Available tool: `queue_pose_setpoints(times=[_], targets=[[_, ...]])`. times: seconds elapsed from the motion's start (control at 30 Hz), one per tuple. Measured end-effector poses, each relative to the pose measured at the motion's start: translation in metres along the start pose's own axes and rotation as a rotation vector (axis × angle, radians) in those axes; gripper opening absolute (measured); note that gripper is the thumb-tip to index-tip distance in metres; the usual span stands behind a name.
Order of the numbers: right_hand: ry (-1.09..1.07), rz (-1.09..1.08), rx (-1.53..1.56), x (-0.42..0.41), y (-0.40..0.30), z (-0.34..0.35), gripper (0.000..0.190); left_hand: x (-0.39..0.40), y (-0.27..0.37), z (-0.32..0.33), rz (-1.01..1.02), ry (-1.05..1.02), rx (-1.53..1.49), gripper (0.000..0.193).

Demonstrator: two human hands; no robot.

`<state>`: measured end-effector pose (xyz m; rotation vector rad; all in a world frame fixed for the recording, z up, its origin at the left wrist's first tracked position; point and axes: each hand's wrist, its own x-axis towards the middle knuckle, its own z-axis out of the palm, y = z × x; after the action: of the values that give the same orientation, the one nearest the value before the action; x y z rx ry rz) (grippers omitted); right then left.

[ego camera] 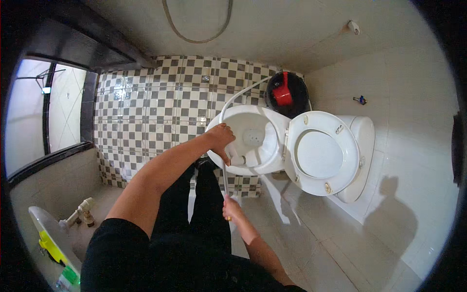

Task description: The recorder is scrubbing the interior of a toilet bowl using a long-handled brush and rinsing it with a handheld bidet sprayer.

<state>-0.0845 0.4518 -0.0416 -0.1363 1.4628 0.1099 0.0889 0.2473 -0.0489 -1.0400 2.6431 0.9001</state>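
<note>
A pale flexible hose (235,98) runs from beside the black bucket across the front rim of the white toilet bowl (271,164). My left hand (220,141) is closed around it at the rim. Under my left thumb, a white cylindrical piece (238,160) points into the bowl; whether it joins the hose is unclear. A thin grey-white length (225,179) extends down from my left hand to my right hand (232,210), which grips it in front of my legs. A small gold-coloured end shows below the right fingers. The toilet seat (292,146) and lid are raised.
The black bucket (270,96) holds a red plastic dipper (282,95) behind the bowl. The toilet tank (365,157) stands at right, with a small valve (360,99) on the wall. A washbasin (54,233) with yellow and green items is at lower left. Another hose (199,41) hangs above.
</note>
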Motion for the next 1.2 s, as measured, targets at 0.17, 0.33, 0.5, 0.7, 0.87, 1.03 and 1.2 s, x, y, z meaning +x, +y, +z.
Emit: queue_pose_setpoints(times=[0.17,0.33,0.5,0.7,0.87,1.03,1.2], targets=[[0.006,-0.302,0.051,0.022,-0.05,-0.026,0.041,-0.001,-0.001,0.0,0.048,-0.054,0.1,0.076],[0.005,-0.056,-0.035,-0.011,-0.022,0.014,0.04,-0.012,-0.004,0.002,0.0,-0.174,0.125,0.081],[-0.04,0.079,0.064,-0.023,-0.003,0.023,0.038,-0.012,0.0,-0.009,0.061,-0.102,0.166,0.081],[0.174,-0.143,0.294,0.036,-0.07,-0.007,0.04,-0.004,0.019,-0.033,0.081,-0.162,0.11,0.081],[0.039,0.075,-0.048,0.004,0.002,0.035,0.039,-0.023,-0.01,0.001,0.013,-0.173,0.166,0.083],[0.347,-0.361,-0.547,0.024,0.037,-0.007,0.045,-0.006,-0.006,-0.01,0.075,-0.081,0.133,0.079],[0.23,-0.183,-0.409,0.024,-0.057,-0.029,0.064,-0.005,-0.003,-0.003,0.078,-0.074,0.096,0.079]])
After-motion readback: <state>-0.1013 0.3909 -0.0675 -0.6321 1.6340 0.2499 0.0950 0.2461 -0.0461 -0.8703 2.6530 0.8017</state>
